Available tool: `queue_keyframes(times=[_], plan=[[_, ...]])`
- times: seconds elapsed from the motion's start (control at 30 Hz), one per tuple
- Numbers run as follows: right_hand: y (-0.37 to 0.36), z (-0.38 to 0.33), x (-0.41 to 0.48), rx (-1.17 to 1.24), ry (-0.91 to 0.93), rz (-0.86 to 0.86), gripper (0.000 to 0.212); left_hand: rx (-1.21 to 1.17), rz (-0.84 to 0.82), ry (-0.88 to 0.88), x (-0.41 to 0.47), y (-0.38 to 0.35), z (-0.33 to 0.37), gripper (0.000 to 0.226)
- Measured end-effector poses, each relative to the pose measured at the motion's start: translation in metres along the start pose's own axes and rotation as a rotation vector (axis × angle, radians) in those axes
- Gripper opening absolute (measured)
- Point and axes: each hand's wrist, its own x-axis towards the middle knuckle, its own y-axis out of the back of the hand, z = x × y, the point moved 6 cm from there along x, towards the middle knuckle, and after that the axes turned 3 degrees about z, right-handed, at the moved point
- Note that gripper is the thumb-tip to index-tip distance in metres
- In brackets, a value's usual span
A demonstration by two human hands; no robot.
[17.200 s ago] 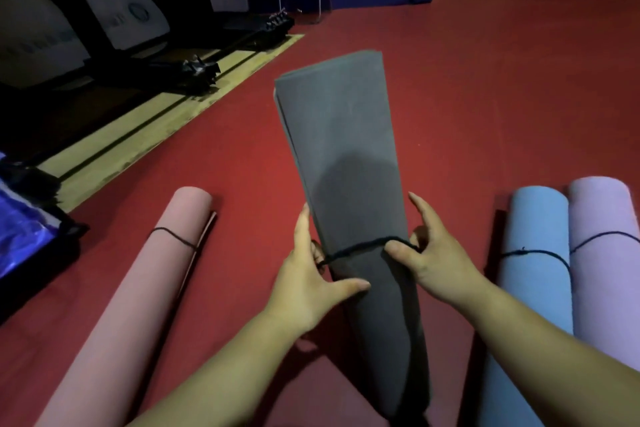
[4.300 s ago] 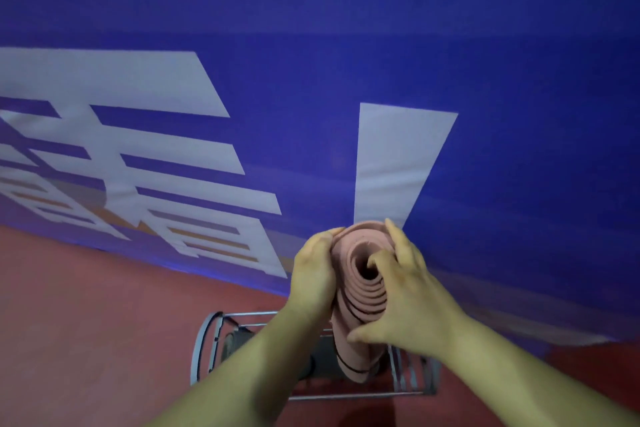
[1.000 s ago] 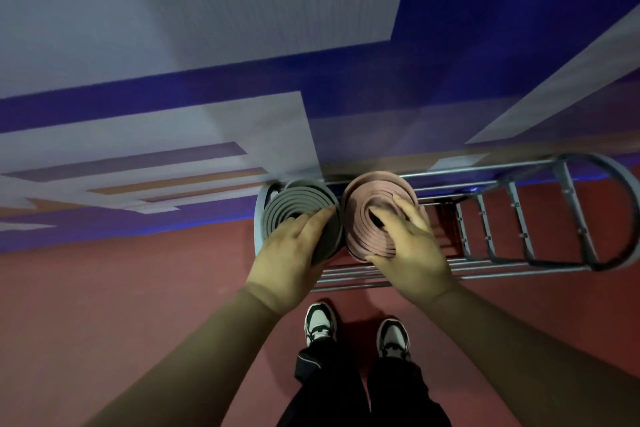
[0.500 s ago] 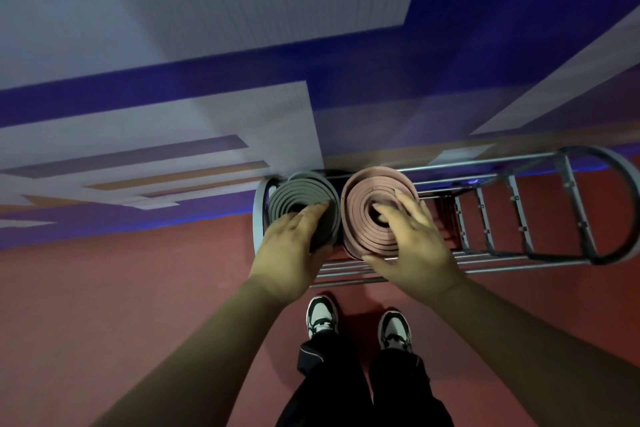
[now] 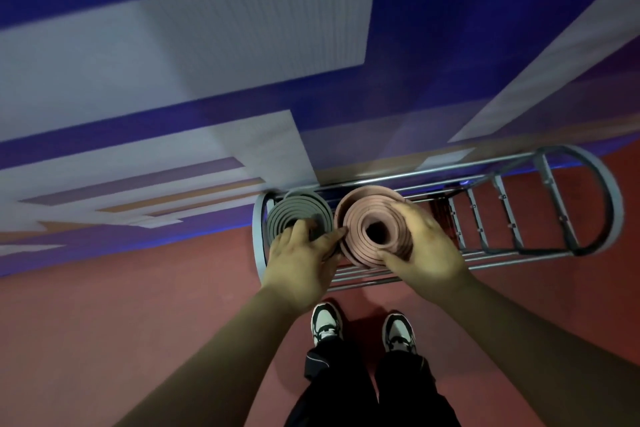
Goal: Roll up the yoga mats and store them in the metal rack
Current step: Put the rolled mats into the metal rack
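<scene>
Pink mat (image 5: 372, 215): it is rolled and stands upright on its end in the metal rack (image 5: 585, 184), in the left part of it. The camera looks down at its spiral top. The inner turns stand higher than the outer turns, like a small cone.
Grey mat (image 5: 294, 215): also rolled and upright, at the far left end of the rack, just beside the pink mat — the two rolls touch side by side.
Right hand (image 5: 420, 250): it lies on the right and near side of the pink mat; the fingers are curled around the raised inner turns and grasp them.
Left hand (image 5: 301, 262): it rests on the near edge of the grey mat. The fingers are spread and loose, not clenched; the tips reach to the seam between the two rolls and touch the pink one.
Metal rack: a long grey frame of bars with rounded ends, standing on the floor (image 5: 121, 322) against the wall. The part to the right of the mats shows only crossbars.
Floor: red, smooth.
Wall (image 5: 173, 45): blue banner with large white shapes.
Person: two bare forearms, black trousers (image 5: 346, 392) and white-and-black shoes (image 5: 325, 322) — the feet stand just before the rack.
</scene>
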Motion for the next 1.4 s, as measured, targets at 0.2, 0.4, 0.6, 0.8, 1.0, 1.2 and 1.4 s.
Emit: queue_keyframes(times=[0.2, 0.4, 0.6, 0.8, 1.0, 1.2, 1.4], plan=[[0.021, -0.011, -0.010, -0.020, -0.049, -0.006, 0.080, 0.050, -0.084, 0.036, -0.004, 0.012, 0.013, 0.064], [0.073, 0.008, -0.030, -0.020, -0.167, -0.027, 0.068, 0.134, -0.142, -0.037, 0.012, 0.034, 0.070, 0.064], [0.181, 0.076, -0.072, 0.022, -0.305, 0.025, 0.072, 0.135, -0.187, -0.161, 0.049, 0.038, 0.207, 0.080], [0.340, 0.199, -0.151, 0.058, -0.405, 0.149, 0.083, 0.172, -0.243, -0.331, 0.081, -0.005, 0.414, 0.080], [0.509, 0.329, -0.294, 0.014, -0.620, 0.299, 0.087, 0.184, -0.241, -0.626, 0.084, -0.072, 0.663, 0.081], [0.616, 0.430, -0.467, 0.031, -0.890, 0.527, 0.085, 0.304, -0.404, -0.919, 0.046, -0.156, 0.895, 0.083], [0.668, 0.529, -0.631, 0.118, -1.153, 0.705, 0.084, 0.365, -0.510, -1.197, -0.012, -0.267, 1.087, 0.080]])
